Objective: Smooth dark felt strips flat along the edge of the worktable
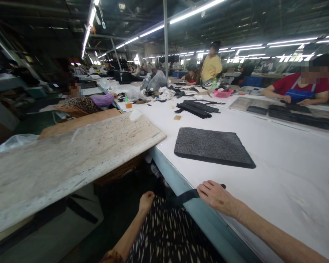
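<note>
My right hand [215,195] is closed around a dark fabric strip [188,196] at the near edge of the white table. One end of the strip pokes out past the fingers, and the rest runs left over the edge toward my lap. My left hand [147,201] is closed beside the patterned cloth [172,233] over my lap; what its fingers pinch is too dark to make out. Beyond my right hand, a stack of dark grey fabric pieces [214,147] lies flat on the white table [285,175].
A worn pale board [79,153] slants in from the left, meeting the table's corner. Dark strips [194,109], a small tan block [177,117], a pink basket [222,92] and an orange bottle [128,104] sit farther back. People work at the right, left and back.
</note>
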`<state>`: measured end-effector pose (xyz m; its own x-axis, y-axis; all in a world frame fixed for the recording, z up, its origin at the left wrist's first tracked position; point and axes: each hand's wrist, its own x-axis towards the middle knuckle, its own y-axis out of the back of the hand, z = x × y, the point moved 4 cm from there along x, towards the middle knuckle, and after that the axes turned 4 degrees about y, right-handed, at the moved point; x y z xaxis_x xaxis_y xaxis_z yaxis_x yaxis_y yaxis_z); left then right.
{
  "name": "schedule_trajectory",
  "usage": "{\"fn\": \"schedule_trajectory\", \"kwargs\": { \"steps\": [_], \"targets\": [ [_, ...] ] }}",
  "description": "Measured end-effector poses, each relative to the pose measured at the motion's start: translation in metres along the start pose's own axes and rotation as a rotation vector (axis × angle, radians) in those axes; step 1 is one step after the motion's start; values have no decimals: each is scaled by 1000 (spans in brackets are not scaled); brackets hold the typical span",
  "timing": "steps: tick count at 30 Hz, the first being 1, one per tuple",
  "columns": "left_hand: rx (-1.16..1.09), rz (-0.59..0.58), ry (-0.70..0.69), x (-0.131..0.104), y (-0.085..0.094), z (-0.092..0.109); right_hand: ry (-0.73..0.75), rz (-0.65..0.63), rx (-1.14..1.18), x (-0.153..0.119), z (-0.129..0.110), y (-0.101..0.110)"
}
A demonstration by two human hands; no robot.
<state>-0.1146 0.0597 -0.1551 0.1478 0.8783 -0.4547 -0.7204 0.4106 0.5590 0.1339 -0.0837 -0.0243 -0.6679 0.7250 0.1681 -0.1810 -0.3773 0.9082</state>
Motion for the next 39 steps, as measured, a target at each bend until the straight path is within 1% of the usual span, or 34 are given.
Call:
{"fn": "schedule_trajectory", "kwargs": {
  "steps": [2,3,5,6,7,8,10,12,15,17,21,23,25,27,30,33,35,39],
  "targets": [
    [-51,-56,-134,-13,-11,34,8,16,-4,0,-1,-1],
    [-80,-120,-211,-21,-20,53,12,20,-5,0,-1,-1],
    [-167,-320,-400,-39,-40,90,11,29,-3,1,-1,-1],
    [-198,-397,-438,-47,-47,102,4,36,-3,0,0,-1],
    [-221,-470,-442,-54,-53,111,-5,44,-3,-1,1,-2],
    [-235,-527,-414,-59,-57,115,-15,51,-5,-3,3,-2],
    [-263,-606,-333,-64,-58,113,-39,57,-24,-13,9,-3],
    [-310,-655,-295,-65,-55,108,-62,50,-59,-27,16,-4],
    [-384,-682,-279,-65,-51,104,-96,32,-111,-51,26,-7],
    [-414,-686,-250,-65,-53,106,-110,21,-130,-62,29,-7],
    [-457,-701,-201,-67,-63,114,-111,15,-143,-70,31,-7],
    [-440,-683,-204,-65,-67,115,-106,26,-141,-69,31,-6],
    [-383,-631,-225,-60,-69,112,-92,43,-131,-65,29,-5],
    [-323,-577,-236,-51,-70,104,-63,57,-108,-56,25,-3],
    [-283,-530,-213,-38,-70,88,4,78,-47,-35,17,1],
    [-268,-499,-183,-28,-64,70,59,100,17,-15,9,5],
    [-256,-491,-170,-26,-58,61,81,107,44,-6,7,7],
    [-244,-510,-166,-32,-45,54,80,96,58,-6,6,5]
  ]
}}
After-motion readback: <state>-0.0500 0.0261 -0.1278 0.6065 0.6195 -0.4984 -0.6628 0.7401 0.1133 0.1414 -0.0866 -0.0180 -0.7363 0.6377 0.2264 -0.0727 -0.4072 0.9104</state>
